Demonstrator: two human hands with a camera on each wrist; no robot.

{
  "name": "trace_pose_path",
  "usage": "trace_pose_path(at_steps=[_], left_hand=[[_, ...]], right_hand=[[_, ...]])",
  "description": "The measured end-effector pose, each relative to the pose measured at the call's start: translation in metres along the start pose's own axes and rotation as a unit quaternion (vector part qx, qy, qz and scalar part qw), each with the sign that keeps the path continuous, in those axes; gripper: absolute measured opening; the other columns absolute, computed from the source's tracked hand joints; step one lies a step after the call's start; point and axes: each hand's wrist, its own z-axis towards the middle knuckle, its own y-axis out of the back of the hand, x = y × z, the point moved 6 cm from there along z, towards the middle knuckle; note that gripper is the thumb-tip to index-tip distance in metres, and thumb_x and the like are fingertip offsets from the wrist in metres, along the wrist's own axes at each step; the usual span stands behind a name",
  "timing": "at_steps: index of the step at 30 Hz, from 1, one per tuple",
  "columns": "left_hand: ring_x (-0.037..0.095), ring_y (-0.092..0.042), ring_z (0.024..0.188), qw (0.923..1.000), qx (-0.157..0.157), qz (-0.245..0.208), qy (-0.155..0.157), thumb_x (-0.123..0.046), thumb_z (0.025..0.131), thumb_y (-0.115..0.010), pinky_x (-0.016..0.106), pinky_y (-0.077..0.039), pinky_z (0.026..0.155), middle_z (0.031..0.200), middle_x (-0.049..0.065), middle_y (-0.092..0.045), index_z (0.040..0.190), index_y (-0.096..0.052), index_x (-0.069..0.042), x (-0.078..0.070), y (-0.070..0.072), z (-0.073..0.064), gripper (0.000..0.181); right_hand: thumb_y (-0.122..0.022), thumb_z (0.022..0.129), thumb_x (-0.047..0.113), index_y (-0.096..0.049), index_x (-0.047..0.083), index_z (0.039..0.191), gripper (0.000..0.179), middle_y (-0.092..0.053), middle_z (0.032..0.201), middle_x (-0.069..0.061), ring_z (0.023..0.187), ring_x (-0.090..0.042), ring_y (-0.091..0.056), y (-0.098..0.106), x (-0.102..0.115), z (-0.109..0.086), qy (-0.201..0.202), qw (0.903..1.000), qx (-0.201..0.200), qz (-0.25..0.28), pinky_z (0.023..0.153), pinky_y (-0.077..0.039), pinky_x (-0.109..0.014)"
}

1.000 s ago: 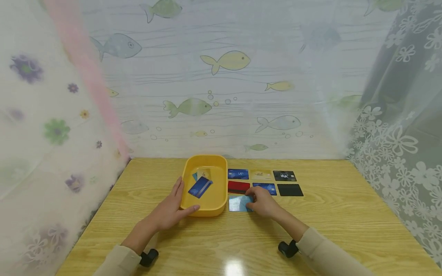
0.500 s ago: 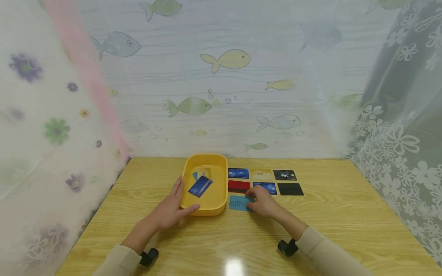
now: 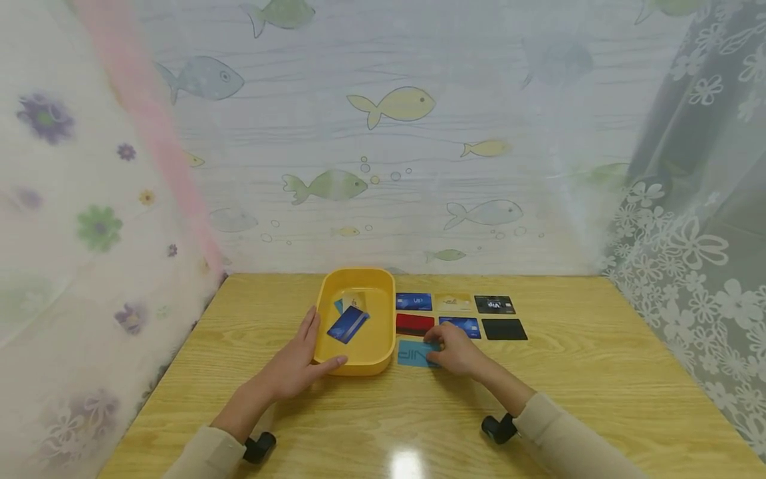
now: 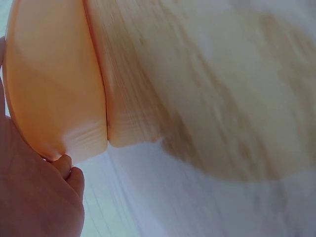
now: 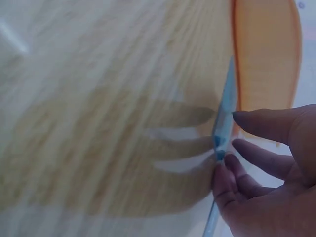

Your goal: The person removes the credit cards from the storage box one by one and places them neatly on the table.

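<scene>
Right hand (image 3: 459, 352) pinches teal card (image 3: 411, 354); left hand (image 3: 289, 368), fingers straight, touches yellow tray (image 3: 376, 346).
Best handled low, without nudging 6 neighbouring cards (image 3: 464, 324).

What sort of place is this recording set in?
Probably an indoor tabletop booth screened off by hangings: a fish-print sheet behind, a flower-print sheet on the left, and a wood-grain table in front.
</scene>
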Motion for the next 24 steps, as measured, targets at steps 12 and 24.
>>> trace_pose_path(at_steps=[12,24], left_hand=[[0.042,-0.031,0.149,1.0000,-0.001,-0.004,0.002,-0.081,0.089,-0.051,0.057,-0.033,0.117,0.171,0.015,0.008,0.164,0.004,-0.005,-0.003,0.002,-0.001,0.120],[0.043,-0.027,0.150,1.0000,0.003,-0.004,0.001,-0.081,0.090,-0.050,0.057,-0.032,0.118,0.171,0.015,0.009,0.164,0.005,-0.005,0.001,0.001,0.000,0.120]], right_hand=[[-0.073,0.092,0.005,-0.072,0.000,0.113,0.022,-0.068,0.111,-0.011,0.106,-0.033,-0.060,0.011,0.013,0.007,0.022,0.9996,0.006,0.017,0.094,-0.051,-0.051],[-0.068,0.099,0.013,-0.065,-0.001,0.128,0.033,-0.064,0.124,-0.016,0.108,-0.028,-0.059,0.019,0.041,0.017,0.038,0.9973,0.001,0.063,0.092,-0.054,-0.047]])
